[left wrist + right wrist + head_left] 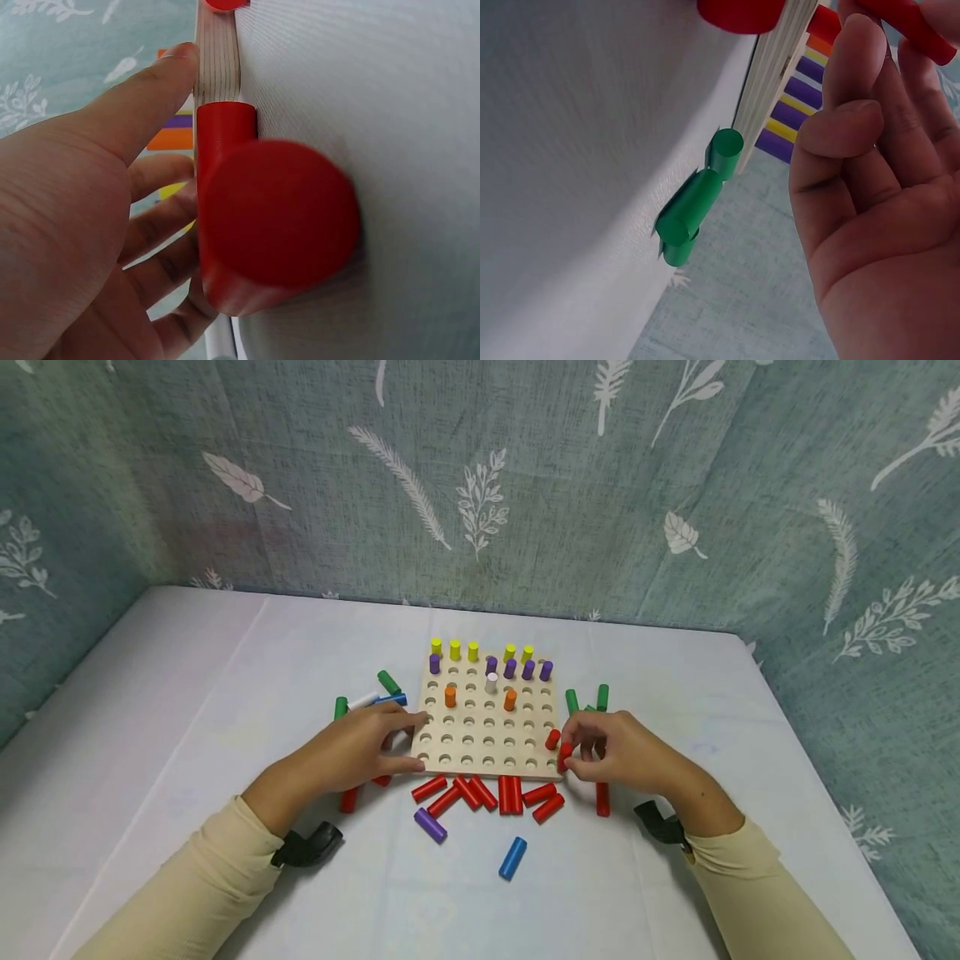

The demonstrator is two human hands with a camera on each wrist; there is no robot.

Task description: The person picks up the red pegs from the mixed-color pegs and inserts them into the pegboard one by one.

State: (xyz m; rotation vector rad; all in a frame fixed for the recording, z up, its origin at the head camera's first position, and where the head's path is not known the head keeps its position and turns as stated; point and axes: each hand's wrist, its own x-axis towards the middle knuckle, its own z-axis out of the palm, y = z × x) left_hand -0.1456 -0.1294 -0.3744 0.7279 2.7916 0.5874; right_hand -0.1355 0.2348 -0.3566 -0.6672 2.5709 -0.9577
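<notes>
A wooden pegboard point(456, 750) with rows of holes lies flat on the table. My left hand point(367, 743) rests its thumb and fingertips, extended, on the board's near left corner and left edge. Just beyond the board's near right corner, my right hand point(626, 750) pinches a red peg point(913, 28) between thumb and fingertips. Another red peg point(552, 739) stands in a hole close by. Yellow pegs point(454, 650) line the far row, with purple pegs point(510, 669) in front of them. Two orange pegs and a white peg point(491, 682) also stand in holes.
Loose red pegs point(430, 788) lie along the board's near edge. A purple peg point(431, 825) and a blue peg point(513, 858) lie nearer me. Green pegs point(694, 201) lie right of the board; green, white and blue ones lie left. A patterned cloth point(480, 485) hangs behind the table.
</notes>
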